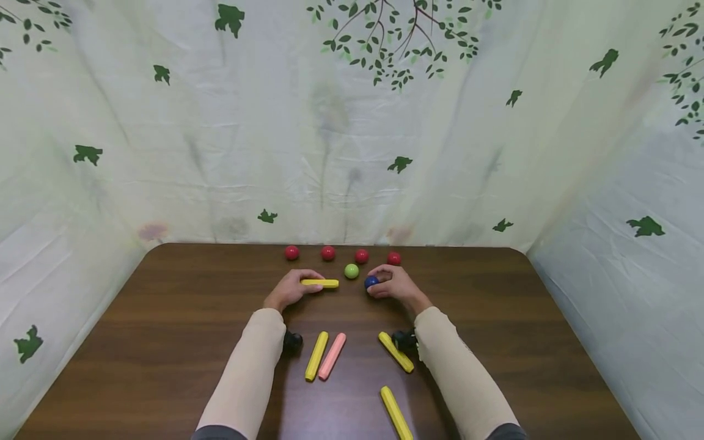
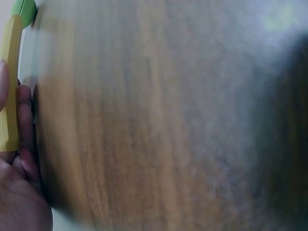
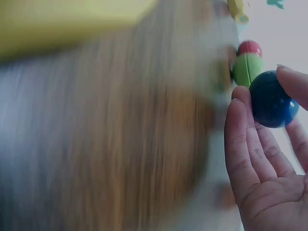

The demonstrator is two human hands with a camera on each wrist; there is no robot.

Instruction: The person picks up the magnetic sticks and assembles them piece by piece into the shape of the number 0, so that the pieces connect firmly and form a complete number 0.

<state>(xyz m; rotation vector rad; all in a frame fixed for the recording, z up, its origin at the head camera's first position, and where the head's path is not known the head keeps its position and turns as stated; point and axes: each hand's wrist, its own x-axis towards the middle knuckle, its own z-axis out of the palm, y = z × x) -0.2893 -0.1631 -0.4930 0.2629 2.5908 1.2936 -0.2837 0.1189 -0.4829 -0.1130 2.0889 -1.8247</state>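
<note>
My left hand (image 1: 290,289) pinches a yellow ridged stick (image 1: 329,283) that lies level and points to the right. In the left wrist view the thumb and fingers grip this stick (image 2: 10,91), with a green ball (image 2: 23,10) past its far end. My right hand (image 1: 398,287) holds a dark blue ball (image 1: 371,282) between thumb and fingertips, seen closely as a glossy ball (image 3: 270,100) in the right wrist view. Between the two hands sits the light green ball (image 1: 351,271). Behind it, several red balls (image 1: 327,253) form a spaced row along the table's far edge.
Nearer on the brown wooden table (image 1: 181,342) lie a yellow stick (image 1: 316,357) beside a pink stick (image 1: 332,357), another yellow stick (image 1: 404,362) under the right wrist and one more (image 1: 396,413) at the front. A leaf-printed white cloth (image 1: 275,122) hangs behind.
</note>
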